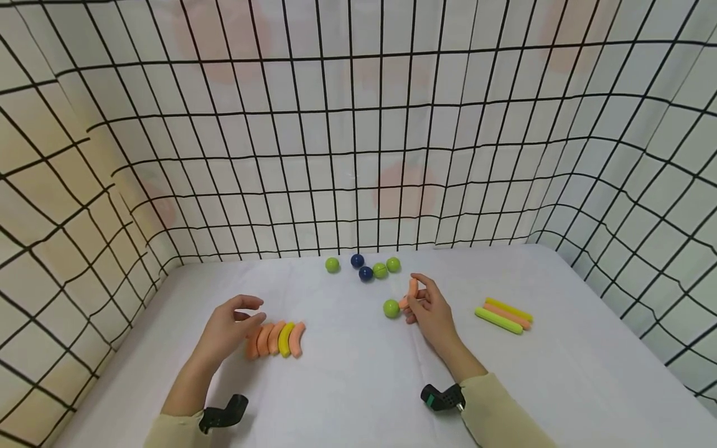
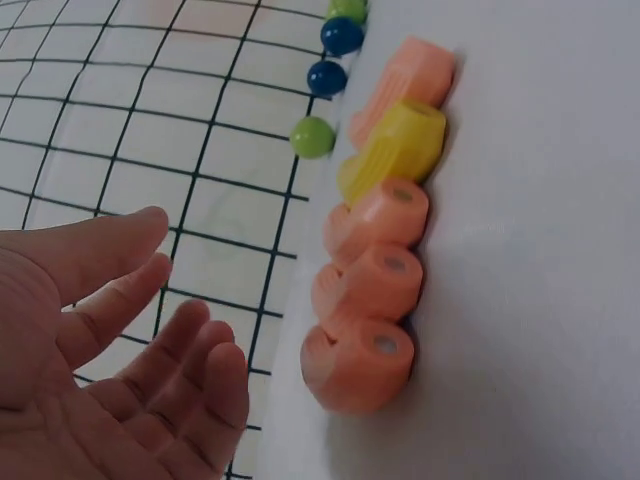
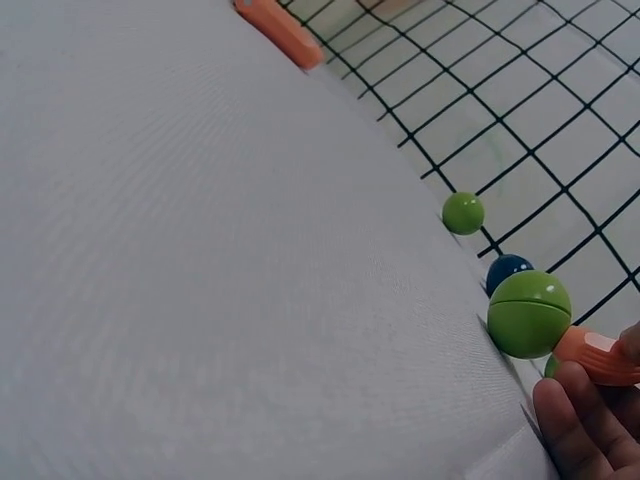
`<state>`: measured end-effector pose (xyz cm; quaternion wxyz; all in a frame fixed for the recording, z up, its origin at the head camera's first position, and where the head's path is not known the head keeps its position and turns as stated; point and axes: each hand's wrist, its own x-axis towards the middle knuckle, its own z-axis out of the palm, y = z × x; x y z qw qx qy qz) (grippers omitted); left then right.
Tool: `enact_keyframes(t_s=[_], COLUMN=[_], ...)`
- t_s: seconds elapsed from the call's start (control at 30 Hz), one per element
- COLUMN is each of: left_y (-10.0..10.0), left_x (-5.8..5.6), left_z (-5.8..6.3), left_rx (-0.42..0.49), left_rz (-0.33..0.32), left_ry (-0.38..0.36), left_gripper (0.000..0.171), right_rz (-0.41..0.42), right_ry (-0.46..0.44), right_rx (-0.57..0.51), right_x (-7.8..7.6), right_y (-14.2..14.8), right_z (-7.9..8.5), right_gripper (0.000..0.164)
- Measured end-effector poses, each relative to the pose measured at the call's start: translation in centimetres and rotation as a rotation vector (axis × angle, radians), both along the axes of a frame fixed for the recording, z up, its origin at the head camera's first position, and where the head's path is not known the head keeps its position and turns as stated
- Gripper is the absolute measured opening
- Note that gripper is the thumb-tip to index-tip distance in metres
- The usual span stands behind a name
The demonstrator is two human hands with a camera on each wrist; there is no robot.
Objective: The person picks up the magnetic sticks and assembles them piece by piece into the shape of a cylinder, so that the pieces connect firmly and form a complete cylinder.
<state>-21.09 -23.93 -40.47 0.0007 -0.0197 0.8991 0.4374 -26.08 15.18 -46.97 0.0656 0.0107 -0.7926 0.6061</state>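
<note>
My left hand (image 1: 226, 330) hovers with loosely bent fingers by the left end of a row of curved plastic pieces, several orange (image 1: 263, 340) and one yellow (image 1: 286, 340). In the left wrist view, nothing lies between its thumb and fingers (image 2: 165, 385). Thumb and fingers of my right hand (image 1: 434, 314) pinch another curved orange piece (image 1: 413, 288), partly covered by the fingers. The lower end of that piece is right at a green ball (image 1: 391, 308), which shows a seam around it in the right wrist view.
Farther back on the white table (image 1: 347, 398) are green balls (image 1: 332, 265) and dark blue balls (image 1: 366, 274). To the right lie three straight sticks: yellow (image 1: 508, 309), orange (image 1: 506, 315) and light green (image 1: 498, 320). A black wire grid (image 1: 353, 152) encloses the back and sides.
</note>
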Motion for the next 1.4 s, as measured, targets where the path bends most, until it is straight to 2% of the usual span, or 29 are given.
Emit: enact_keyframes(t_s=[0.37,0.57,0.93,1.4], left_y=[-1.9,-2.3,-2.3,-2.1], left_x=[-0.2,-0.3,-0.3,-0.3], left_z=[-1.2,-2.0,-2.2,-2.8], left_rx=[-0.007,-0.02,-0.025,-0.045], left_rz=[-0.032,-0.049,-0.051,0.034], left_ry=[-0.148,-0.186,-0.188,-0.171], left_gripper=[0.053,0.054,0.052,0.04], right_rz=[0.017,0.016,0.021,0.035], right_ry=[-0.001,-0.011,-0.007,0.003], right_rx=[-0.009,-0.007,-0.013,-0.027], right_x=[-0.5,-0.4,-0.2,0.0], right_y=[0.4,0.3,0.3,0.1], right_z=[-0.3,-0.4,0.1,0.0], right_gripper=[0.052,0.051,0.052,0.052])
